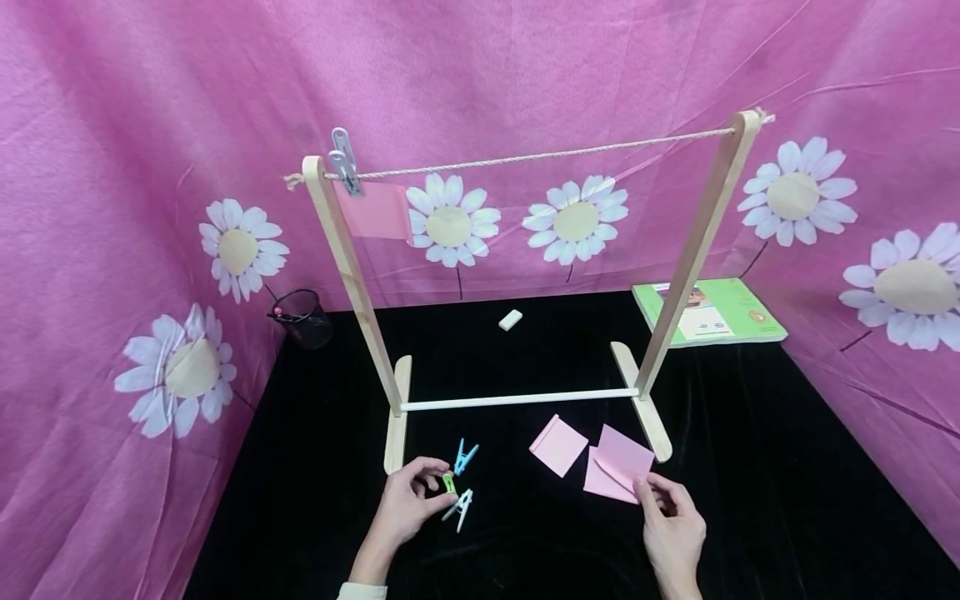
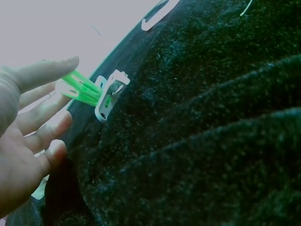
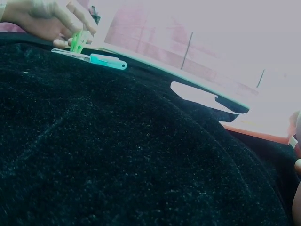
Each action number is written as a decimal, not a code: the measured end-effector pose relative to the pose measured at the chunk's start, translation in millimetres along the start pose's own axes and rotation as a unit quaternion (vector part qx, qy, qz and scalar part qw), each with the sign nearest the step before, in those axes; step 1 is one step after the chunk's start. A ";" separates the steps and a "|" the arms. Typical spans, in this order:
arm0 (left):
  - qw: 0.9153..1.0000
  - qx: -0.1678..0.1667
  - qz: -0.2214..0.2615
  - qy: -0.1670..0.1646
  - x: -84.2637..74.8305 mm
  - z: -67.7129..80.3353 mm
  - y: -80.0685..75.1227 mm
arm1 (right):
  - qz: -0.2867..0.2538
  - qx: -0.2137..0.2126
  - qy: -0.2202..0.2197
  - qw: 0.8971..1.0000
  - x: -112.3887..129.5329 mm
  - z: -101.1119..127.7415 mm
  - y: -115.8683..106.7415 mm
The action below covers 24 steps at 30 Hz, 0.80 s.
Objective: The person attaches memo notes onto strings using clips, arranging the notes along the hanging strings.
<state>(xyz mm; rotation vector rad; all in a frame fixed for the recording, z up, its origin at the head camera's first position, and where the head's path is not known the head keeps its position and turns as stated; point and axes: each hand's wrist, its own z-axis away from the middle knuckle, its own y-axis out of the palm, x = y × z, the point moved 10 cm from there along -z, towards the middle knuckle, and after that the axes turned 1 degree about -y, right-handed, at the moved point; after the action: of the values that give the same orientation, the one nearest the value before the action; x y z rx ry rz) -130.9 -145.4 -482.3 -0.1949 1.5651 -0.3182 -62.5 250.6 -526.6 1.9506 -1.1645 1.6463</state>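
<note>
My left hand pinches a green clothespin on the black tabletop, near the rack's left foot. A white clothespin lies touching it, and a blue clothespin lies just beyond. The left wrist view shows the green clothespin at my fingertips, against the white clothespin. My right hand pinches the near corner of a pink paper sheet lying on another. A third pink sheet lies to the left. On the wooden rack, a grey clothespin pins a pink sheet to the rope.
A black mesh cup stands at the back left. A small white eraser lies behind the rack, and a green book at the back right. Pink cloth with daisies walls in the table on three sides.
</note>
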 end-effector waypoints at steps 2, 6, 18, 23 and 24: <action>1.000 -0.001 -0.007 -0.008 0.6 0.8 -0.6 | 0.001 0.000 0.003 1.000 -1.0 0.2 0.0; 1.000 0.003 -0.010 -0.015 0.7 1.6 -0.5 | 0.007 0.000 0.008 1.000 -1.6 0.2 -0.3; 1.000 -0.002 0.003 -0.024 6.2 0.1 0.3 | -0.004 -0.002 0.026 1.000 -0.3 -0.6 -2.2; 1.000 -0.015 0.005 -0.004 0.2 -1.3 -5.2 | -0.010 0.003 0.039 0.999 -3.2 -0.9 -2.0; 1.000 -0.018 0.003 0.005 -2.6 -2.2 -6.9 | -0.011 0.006 0.044 0.999 -4.1 -1.1 -1.8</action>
<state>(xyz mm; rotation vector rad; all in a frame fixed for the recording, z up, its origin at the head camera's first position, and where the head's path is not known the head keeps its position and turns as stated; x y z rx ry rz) -133.5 -150.9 -477.6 -0.2161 1.5821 -0.2872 -61.8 254.0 -529.6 1.8717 -1.0987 1.7128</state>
